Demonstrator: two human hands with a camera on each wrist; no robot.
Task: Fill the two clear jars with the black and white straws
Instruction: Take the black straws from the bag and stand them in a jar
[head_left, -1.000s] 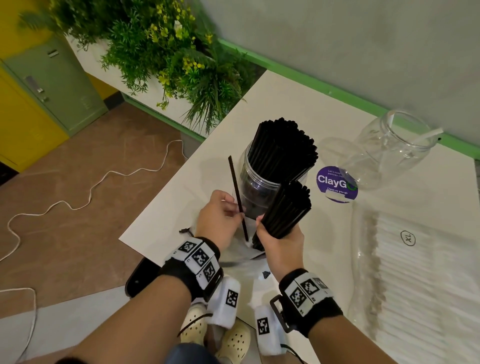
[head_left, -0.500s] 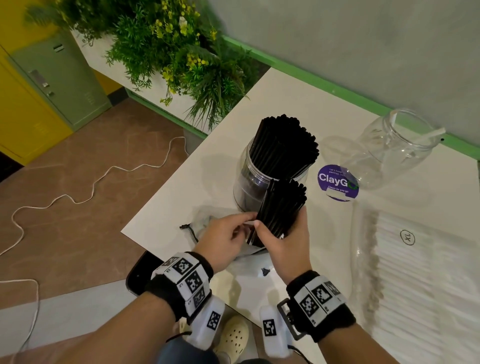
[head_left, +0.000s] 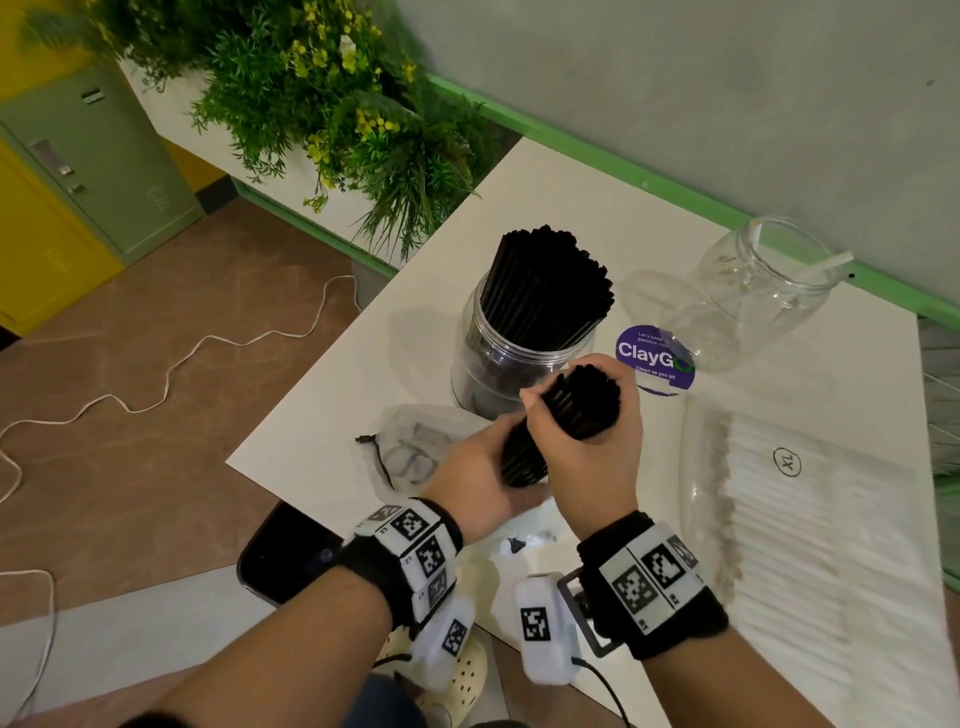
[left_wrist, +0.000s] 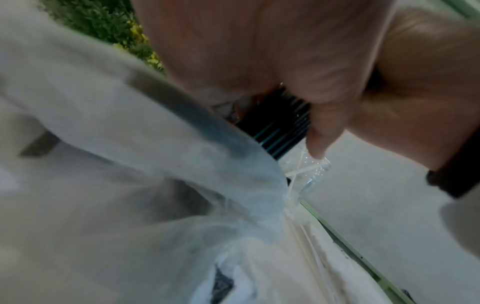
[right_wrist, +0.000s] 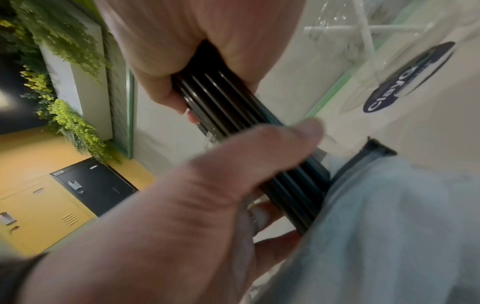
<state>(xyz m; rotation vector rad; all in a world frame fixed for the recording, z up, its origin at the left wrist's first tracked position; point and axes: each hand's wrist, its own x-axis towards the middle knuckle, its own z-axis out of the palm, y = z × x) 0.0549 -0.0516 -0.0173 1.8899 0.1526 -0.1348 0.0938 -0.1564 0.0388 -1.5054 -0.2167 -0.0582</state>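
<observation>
— Where's the bundle of black straws (head_left: 563, 426)?

— Both fists wrap it: right hand (head_left: 592, 441) round the upper end, left hand (head_left: 478, 480) round the lower.

— Which way does it point?

— Its long axis tilts up and away, toward the black-straw jar (head_left: 511, 364) just beyond. The right hand's nearer the mouth.

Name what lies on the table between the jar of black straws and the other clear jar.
In the head view, a round purple ClayGo sticker lies on the table between the jar of black straws and the other clear jar.
</observation>
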